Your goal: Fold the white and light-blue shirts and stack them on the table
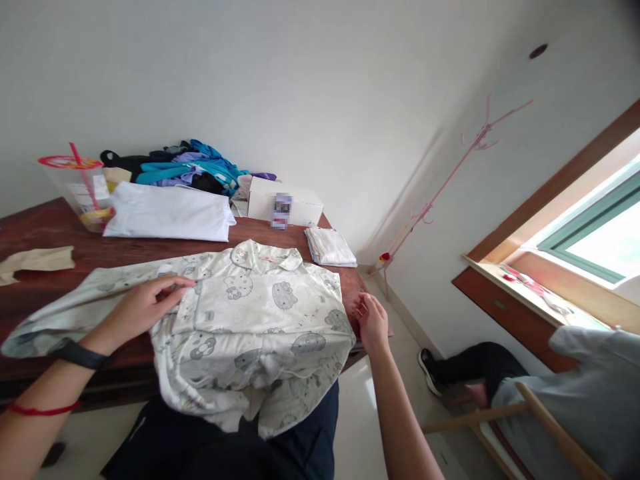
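Note:
A white pajama shirt [285, 313] with grey cartoon cats lies collar-away on the dark wooden table, its lower part hanging over the front edge onto my lap. One sleeve stretches out flat to the left. At that sleeve's shoulder seam, my left hand [155, 300] has thumb and fingertips closed together on the cloth. My right hand [373, 323] is just beyond the shirt's right side, fingers loosely curled and a little apart, with nothing visible in them.
Behind the shirt are a folded white garment [170, 212], a clothes pile [195, 167], a plastic cup with straw [83, 190], a white box [305, 203] and folded cloth [331, 247]. A pink coat rack [445, 183] stands right. A seated person [565, 393] is nearby.

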Motion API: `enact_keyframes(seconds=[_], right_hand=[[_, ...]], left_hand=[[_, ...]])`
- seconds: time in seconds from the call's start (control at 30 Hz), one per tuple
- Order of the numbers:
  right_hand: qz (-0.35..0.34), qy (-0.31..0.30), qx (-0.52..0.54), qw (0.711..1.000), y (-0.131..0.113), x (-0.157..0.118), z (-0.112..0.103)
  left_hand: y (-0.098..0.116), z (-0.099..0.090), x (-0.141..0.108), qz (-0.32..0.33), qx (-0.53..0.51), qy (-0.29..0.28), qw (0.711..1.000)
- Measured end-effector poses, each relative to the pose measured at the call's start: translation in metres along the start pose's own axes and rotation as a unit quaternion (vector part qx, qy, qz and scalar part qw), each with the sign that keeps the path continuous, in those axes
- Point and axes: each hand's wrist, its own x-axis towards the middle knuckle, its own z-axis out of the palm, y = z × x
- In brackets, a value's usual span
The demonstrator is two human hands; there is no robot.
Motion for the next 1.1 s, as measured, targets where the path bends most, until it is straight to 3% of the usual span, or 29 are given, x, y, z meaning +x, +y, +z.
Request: enact_keyframes(seconds=[0.07, 0.17, 0.23, 0.33, 0.5, 0.73, 0.93, 1.1], right_hand=[[-0.031, -0.088, -0.165, 0.982, -0.007, -0.02, -0.019], [-0.112, -0.191, -0.384, 0.896, -0.018, -0.048, -0.04], [-0.156, -0.197, -0.459, 0.852, -0.022, -0.062, -0.043], [-0.195, -0.17, -0.506, 0.823, -0.019, -0.071, -0.038], [-0.227, -0.164, -0.535, 0.797, -0.011, -0.067, -0.028], [-0.281, -0.159, -0.545, 0.774, -0.009, -0.069, -0.034], [-0.272, -0.13, -0.529, 0.793, 0.0, -0.076, -0.039], [-0.271, -0.154, -0.512, 0.8, -0.018, -0.057, -0.026]], left_hand=[[-0.003, 0.001, 0.0, 0.007, 0.001, 0.003, 1.0], [-0.006, 0.002, 0.002, 0.012, 0.003, 0.003, 1.0], [-0.006, 0.003, 0.003, 0.01, 0.008, 0.004, 1.0], [-0.004, 0.003, 0.004, 0.007, 0.015, 0.007, 1.0], [0.006, 0.001, 0.001, 0.018, -0.003, 0.018, 1.0], [0.005, 0.002, 0.001, 0.032, -0.015, 0.019, 0.999], [0.003, 0.003, 0.0, 0.042, -0.014, 0.008, 0.999], [0.009, 0.002, -0.004, 0.031, -0.012, 0.0, 0.999]])
